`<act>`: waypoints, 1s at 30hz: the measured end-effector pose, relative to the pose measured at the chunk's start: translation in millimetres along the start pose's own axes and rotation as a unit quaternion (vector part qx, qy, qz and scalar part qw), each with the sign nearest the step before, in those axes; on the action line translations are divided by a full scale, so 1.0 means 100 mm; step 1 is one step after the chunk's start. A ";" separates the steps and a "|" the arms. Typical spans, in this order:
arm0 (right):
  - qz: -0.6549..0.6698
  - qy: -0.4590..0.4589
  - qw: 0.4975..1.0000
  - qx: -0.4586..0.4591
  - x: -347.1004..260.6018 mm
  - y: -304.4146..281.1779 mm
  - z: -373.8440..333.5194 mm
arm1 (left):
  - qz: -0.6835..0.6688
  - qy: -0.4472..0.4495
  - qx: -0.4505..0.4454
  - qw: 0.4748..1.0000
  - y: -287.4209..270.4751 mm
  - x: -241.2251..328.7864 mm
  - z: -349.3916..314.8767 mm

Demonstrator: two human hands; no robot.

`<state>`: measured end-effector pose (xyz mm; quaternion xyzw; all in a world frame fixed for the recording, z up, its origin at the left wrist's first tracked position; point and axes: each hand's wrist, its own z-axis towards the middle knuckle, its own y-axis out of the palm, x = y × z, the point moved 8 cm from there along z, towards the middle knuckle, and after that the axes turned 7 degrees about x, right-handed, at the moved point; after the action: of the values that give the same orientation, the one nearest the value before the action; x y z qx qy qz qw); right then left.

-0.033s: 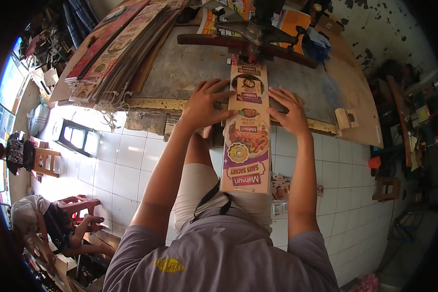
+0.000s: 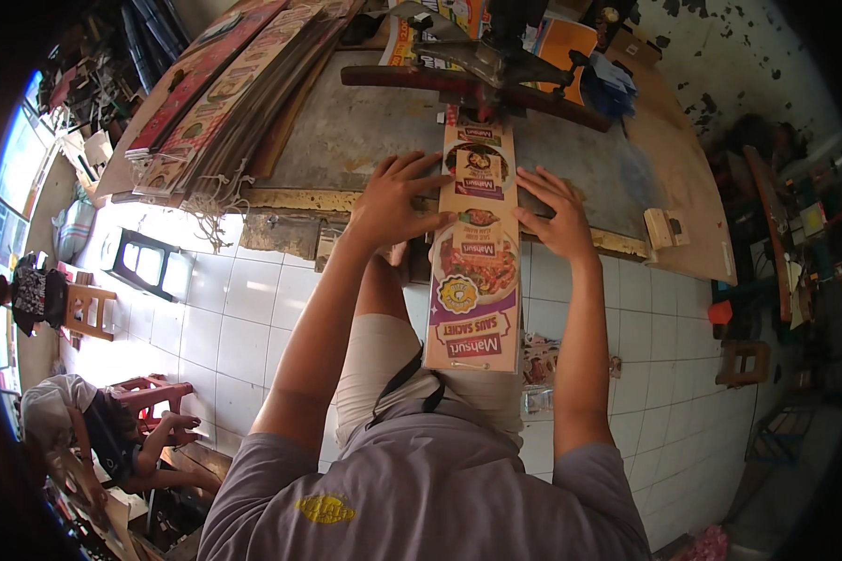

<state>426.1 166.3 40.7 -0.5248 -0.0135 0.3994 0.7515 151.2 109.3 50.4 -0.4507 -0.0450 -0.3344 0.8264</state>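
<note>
A long printed strip (image 2: 474, 280), looking like card with food pictures and purple panels, lies lengthwise in front of me. Its far end reaches beneath a dark metal press-like machine (image 2: 496, 65); the near end juts past the table edge over my lap. At the strip's left edge is my left hand (image 2: 398, 198), fingers spread, with fingertips and thumb touching it. My right hand (image 2: 559, 210) rests flat along the right edge, its fingers stretched out and slightly apart. Neither hand is wrapped round the strip.
Stacked printed strips (image 2: 225, 93) with loose strings lie on the worn table (image 2: 337, 131) at left. A small wooden block (image 2: 664, 227) sits near its right edge. Stools, including a dark one (image 2: 143, 264), stand on the tiled floor. Another person (image 2: 112, 430) sits low at left.
</note>
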 end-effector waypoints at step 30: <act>-0.011 0.010 1.000 -0.001 0.03 0.02 -0.01 | 0.016 -0.006 -0.015 1.000 -0.01 0.04 0.02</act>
<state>427.5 167.6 37.7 -0.5297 -0.0117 0.3860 0.7552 153.9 108.4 53.5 -0.4657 -0.0382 -0.3191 0.8245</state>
